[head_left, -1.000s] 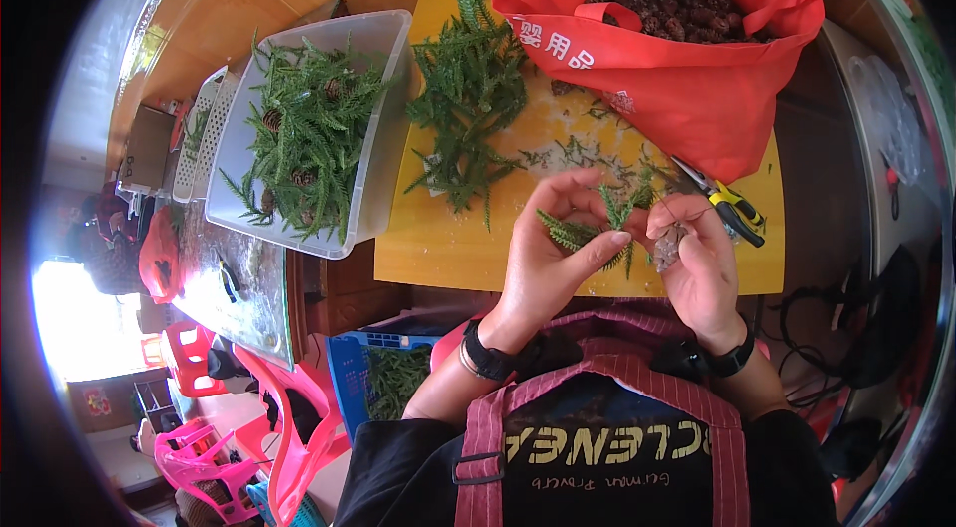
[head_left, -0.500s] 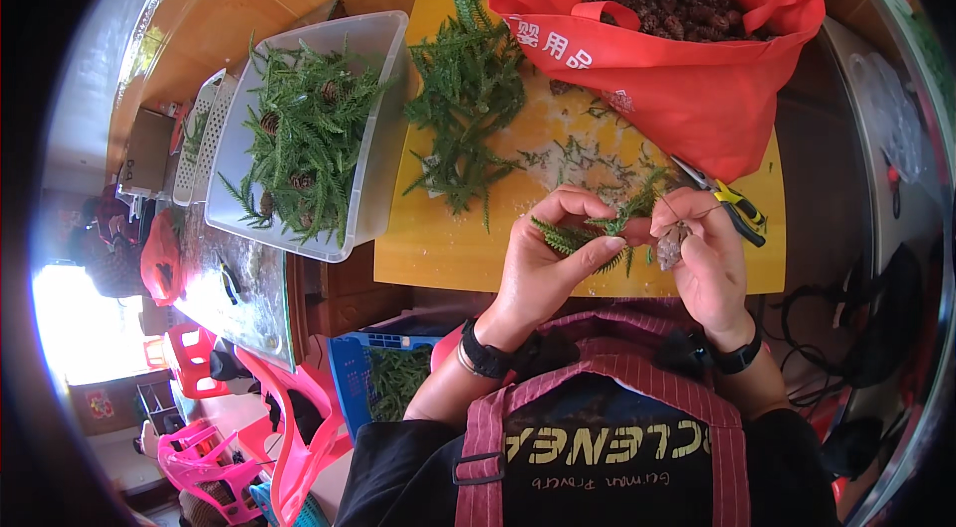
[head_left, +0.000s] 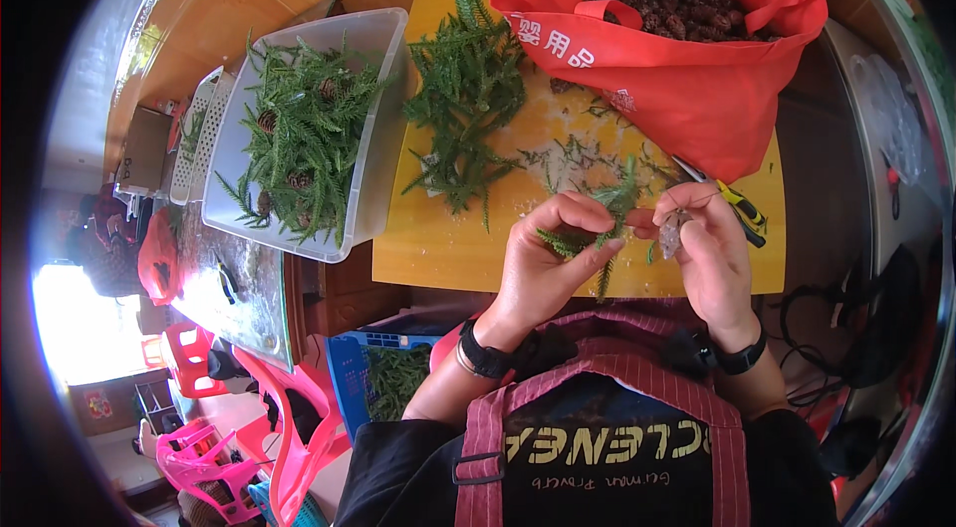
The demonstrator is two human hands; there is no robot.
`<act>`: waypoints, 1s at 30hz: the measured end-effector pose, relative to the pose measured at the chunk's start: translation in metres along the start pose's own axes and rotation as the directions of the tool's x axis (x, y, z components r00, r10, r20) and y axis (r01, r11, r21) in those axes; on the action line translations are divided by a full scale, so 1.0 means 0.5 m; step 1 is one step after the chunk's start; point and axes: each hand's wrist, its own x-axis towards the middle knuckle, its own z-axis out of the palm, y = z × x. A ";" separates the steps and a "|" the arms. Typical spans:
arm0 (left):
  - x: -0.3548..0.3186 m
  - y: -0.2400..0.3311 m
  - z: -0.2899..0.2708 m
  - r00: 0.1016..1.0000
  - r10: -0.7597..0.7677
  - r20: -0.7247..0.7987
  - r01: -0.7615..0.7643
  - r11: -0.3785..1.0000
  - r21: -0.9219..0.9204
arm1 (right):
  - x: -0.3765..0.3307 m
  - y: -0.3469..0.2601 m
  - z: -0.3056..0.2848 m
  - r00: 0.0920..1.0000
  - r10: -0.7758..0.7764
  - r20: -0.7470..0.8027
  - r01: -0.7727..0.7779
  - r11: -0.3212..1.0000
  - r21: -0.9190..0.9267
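Note:
Over the near edge of the yellow board [head_left: 438, 253], my left hand [head_left: 548, 258] is closed in a pinch on green fir sprigs [head_left: 619, 196]. Their needled tips stick out above and below its thumb. Just beside it, my right hand [head_left: 719, 273] grips a small grey-brown pine cone [head_left: 672, 233] between thumb and fingers. A thin wire seems to run from near the cone. The fingertips of both hands almost meet at the sprigs. Loose needle clippings [head_left: 583, 160] lie beyond the hands, and yellow-and-black pliers [head_left: 742, 206] rest to the right.
A red bag [head_left: 697, 94] full of dark pine cones [head_left: 677, 4] stands at the far right. Green sprigs [head_left: 463, 79] are heaped on the board's left side. Left of them is a clear plastic bin [head_left: 376, 138] holding decorated sprigs. A blue crate [head_left: 349, 378] sits below.
The sprigs in my left hand have turned, with one now pointing more upright and another hanging lower. My right hand has shifted slightly, still with the pine cone.

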 end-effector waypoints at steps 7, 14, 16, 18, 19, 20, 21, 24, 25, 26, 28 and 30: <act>-0.007 0.002 0.001 0.997 -0.055 0.049 0.051 0.995 0.088 | 0.004 -0.008 0.004 0.992 0.114 0.059 -0.118 0.990 0.072; 0.000 0.012 0.006 0.996 0.051 0.071 -0.061 0.985 0.161 | 0.002 0.009 -0.001 0.996 0.091 0.022 -0.092 0.992 0.090; -0.002 0.007 0.003 0.997 0.041 0.060 -0.051 0.984 0.168 | 0.001 0.006 0.001 0.994 0.104 0.014 -0.105 0.988 0.112; -0.003 0.003 0.004 0.998 0.050 0.029 -0.054 0.988 0.144 | 0.001 0.008 0.003 0.995 0.096 -0.012 -0.094 0.989 0.111; -0.001 0.003 0.005 0.998 0.049 0.030 -0.053 0.988 0.144 | 0.001 0.009 0.004 0.996 0.088 -0.036 -0.083 0.991 0.109; 0.001 0.002 0.005 0.996 0.078 0.032 -0.082 0.984 0.160 | 0.001 0.010 0.004 0.996 0.087 -0.037 -0.083 0.991 0.110; 0.002 0.002 0.005 0.994 0.106 0.033 -0.110 0.978 0.177 | 0.001 0.010 0.003 0.995 0.087 -0.046 -0.081 0.990 0.119; 0.001 0.002 0.008 0.991 0.130 0.019 -0.131 0.978 0.161 | 0.002 0.008 0.004 0.995 0.090 -0.051 -0.082 0.985 0.150; -0.001 0.001 0.008 0.991 0.130 0.019 -0.131 0.978 0.161 | 0.003 0.007 0.004 0.994 0.095 -0.045 -0.086 0.982 0.170; -0.003 -0.001 0.007 0.992 0.122 0.022 -0.124 0.987 0.106 | 0.005 0.007 0.006 0.994 0.095 -0.045 -0.087 0.981 0.171; -0.005 -0.001 0.006 0.993 0.115 0.027 -0.116 0.992 0.049 | 0.009 0.005 0.009 0.996 0.069 -0.054 -0.056 0.977 0.207; -0.007 0.000 0.004 0.997 0.063 0.041 -0.062 0.998 -0.016 | 0.010 -0.003 0.013 0.996 0.071 -0.052 -0.059 0.978 0.199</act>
